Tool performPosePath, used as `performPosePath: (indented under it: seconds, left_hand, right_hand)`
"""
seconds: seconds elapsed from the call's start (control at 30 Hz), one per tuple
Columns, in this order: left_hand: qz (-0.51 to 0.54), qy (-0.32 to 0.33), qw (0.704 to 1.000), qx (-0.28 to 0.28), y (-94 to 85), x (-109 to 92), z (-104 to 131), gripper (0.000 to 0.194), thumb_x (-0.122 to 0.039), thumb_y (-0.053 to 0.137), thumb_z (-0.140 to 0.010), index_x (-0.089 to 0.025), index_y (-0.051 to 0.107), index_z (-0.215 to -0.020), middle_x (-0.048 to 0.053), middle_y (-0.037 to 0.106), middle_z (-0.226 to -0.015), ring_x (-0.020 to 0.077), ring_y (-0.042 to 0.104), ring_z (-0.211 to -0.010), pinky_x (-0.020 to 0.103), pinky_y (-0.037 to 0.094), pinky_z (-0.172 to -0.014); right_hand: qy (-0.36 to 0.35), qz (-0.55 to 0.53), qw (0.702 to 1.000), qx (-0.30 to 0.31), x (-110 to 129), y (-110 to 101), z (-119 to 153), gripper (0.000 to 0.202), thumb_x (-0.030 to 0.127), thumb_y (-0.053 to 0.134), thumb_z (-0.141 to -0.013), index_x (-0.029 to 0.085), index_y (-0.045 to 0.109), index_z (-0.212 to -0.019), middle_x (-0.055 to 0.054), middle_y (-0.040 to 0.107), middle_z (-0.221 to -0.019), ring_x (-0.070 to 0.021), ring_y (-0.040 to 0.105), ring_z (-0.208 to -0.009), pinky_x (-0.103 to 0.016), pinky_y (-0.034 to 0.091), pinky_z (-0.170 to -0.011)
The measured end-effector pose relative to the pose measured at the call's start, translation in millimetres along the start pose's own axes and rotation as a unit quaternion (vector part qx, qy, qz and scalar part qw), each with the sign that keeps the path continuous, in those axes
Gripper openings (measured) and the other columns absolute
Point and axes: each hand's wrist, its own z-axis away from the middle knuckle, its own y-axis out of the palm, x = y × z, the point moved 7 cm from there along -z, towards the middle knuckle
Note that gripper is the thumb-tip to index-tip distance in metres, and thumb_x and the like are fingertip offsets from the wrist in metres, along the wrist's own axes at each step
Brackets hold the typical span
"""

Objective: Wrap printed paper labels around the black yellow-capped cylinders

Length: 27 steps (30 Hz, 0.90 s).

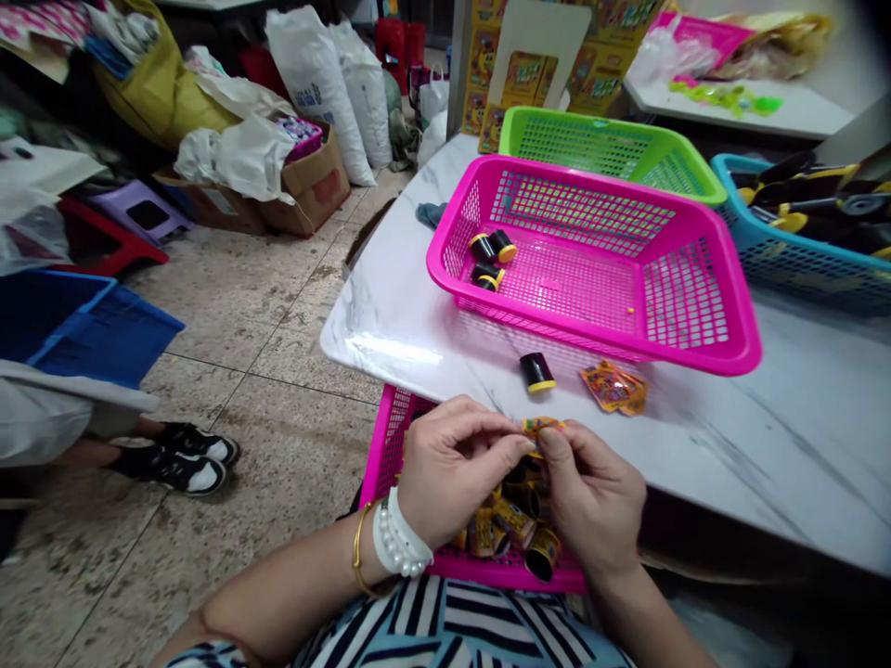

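My left hand (463,464) and my right hand (591,492) meet above the table's front edge. Between their pinched fingertips is a small yellow-orange printed label (541,425), mostly covered by the thumbs. Just beyond the fingers, a black cylinder with a yellow rim (535,371) rests on the table. To its right lies a small pile of orange printed labels (613,387). Under my hands, a lower pink basket (380,455) holds several small cylinders with printed yellow wraps (515,522); my hands hide part of them.
A large pink basket (742,325) on the marbled table (390,315) contains several black cylinders (483,248). Behind it are a green basket (613,130) and printed boxes (484,83); a blue basket (800,255) stands right. At left are a blue crate (132,325) and another person's shoes (191,459).
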Motion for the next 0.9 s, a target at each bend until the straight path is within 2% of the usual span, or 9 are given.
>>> performPosePath:
  seconds: [0.23, 0.33, 0.43, 0.5, 0.6, 0.73, 0.83, 0.9]
  left_hand:
    - [0.045, -0.071, 0.996, 0.006, -0.5, 13, -1, 0.010, -0.025, 0.083, -0.077, -0.019, 0.082, -0.085, 0.004, 0.068, -0.075, 0.0153, 0.061, -0.070, 0.026, 0.051, -0.063]
    - [0.081, -0.104, 0.991, 0.003, 1.2, 20, 1, 0.012, -0.024, 0.084, -0.075, -0.017, 0.081, -0.084, 0.004, 0.068, -0.075, 0.0138, 0.061, -0.069, 0.026, 0.052, -0.064]
    - [0.134, -0.161, 0.977, -0.028, 0.4, 28, 5, 0.021, -0.022, 0.083, -0.074, -0.016, 0.078, -0.094, 0.004, 0.074, -0.082, 0.0114, 0.063, -0.067, 0.024, 0.054, -0.065]
    - [0.146, -0.194, 0.970, -0.020, 2.7, 31, 6, 0.023, -0.022, 0.082, -0.075, -0.015, 0.077, -0.096, 0.005, 0.075, -0.083, 0.0101, 0.063, -0.066, 0.021, 0.054, -0.064]
    - [0.183, -0.228, 0.956, 0.008, 7.7, 35, 6, 0.026, -0.023, 0.085, -0.072, -0.014, 0.071, -0.092, 0.003, 0.074, -0.079, 0.0077, 0.061, -0.059, 0.019, 0.050, -0.056]
    - [0.294, -0.275, 0.915, -0.007, 10.0, 43, 6, 0.042, -0.029, 0.091, -0.065, -0.017, 0.055, -0.083, -0.002, 0.072, -0.076, 0.0034, 0.054, -0.047, 0.015, 0.041, -0.046]
    - [0.297, -0.313, 0.902, -0.004, 9.4, 49, 8, 0.042, -0.032, 0.093, -0.063, -0.016, 0.060, -0.084, -0.004, 0.066, -0.066, 0.0035, 0.051, -0.046, 0.014, 0.034, -0.043]
    - [0.286, -0.337, 0.897, 0.003, 7.8, 53, 10, 0.041, -0.034, 0.094, -0.062, -0.014, 0.067, -0.085, -0.004, 0.063, -0.062, 0.0040, 0.049, -0.047, 0.014, 0.030, -0.043]
  right_hand:
    - [-0.014, 0.002, 1.000, -0.024, 4, 2, 0, 0.024, 0.025, 0.064, -0.096, 0.019, 0.064, -0.074, 0.002, 0.055, -0.068, -0.0114, 0.050, -0.060, -0.025, 0.042, -0.057]
    - [-0.038, 0.014, 0.999, -0.009, 9, 7, 0, 0.023, 0.024, 0.064, -0.096, 0.019, 0.064, -0.074, 0.001, 0.057, -0.068, -0.0117, 0.052, -0.061, -0.025, 0.044, -0.059]
    - [-0.050, 0.018, 0.998, -0.017, 10, 9, 1, 0.023, 0.021, 0.065, -0.095, 0.020, 0.062, -0.072, 0.003, 0.055, -0.066, -0.0106, 0.050, -0.059, -0.024, 0.043, -0.057]
    - [-0.051, 0.015, 0.998, -0.015, 10, 11, 1, 0.022, 0.021, 0.065, -0.096, 0.020, 0.063, -0.074, 0.003, 0.055, -0.066, -0.0104, 0.050, -0.058, -0.024, 0.043, -0.057]
    - [-0.060, 0.017, 0.998, -0.004, 9, 14, 1, 0.022, 0.022, 0.064, -0.096, 0.020, 0.064, -0.074, 0.002, 0.055, -0.065, -0.0110, 0.051, -0.058, -0.024, 0.043, -0.056]
    - [-0.064, 0.025, 0.997, -0.024, 8, 13, -3, 0.026, 0.022, 0.064, -0.095, 0.020, 0.059, -0.070, 0.003, 0.052, -0.063, -0.0105, 0.048, -0.055, -0.025, 0.042, -0.054]
    - [-0.086, 0.040, 0.995, -0.023, 11, 16, -4, 0.022, 0.020, 0.064, -0.095, 0.020, 0.062, -0.073, 0.002, 0.057, -0.066, -0.0115, 0.053, -0.058, -0.025, 0.045, -0.057]
    - [-0.124, 0.060, 0.990, -0.019, 18, 20, -3, 0.017, 0.016, 0.064, -0.094, 0.020, 0.065, -0.077, 0.001, 0.062, -0.068, -0.0121, 0.057, -0.060, -0.025, 0.048, -0.059]
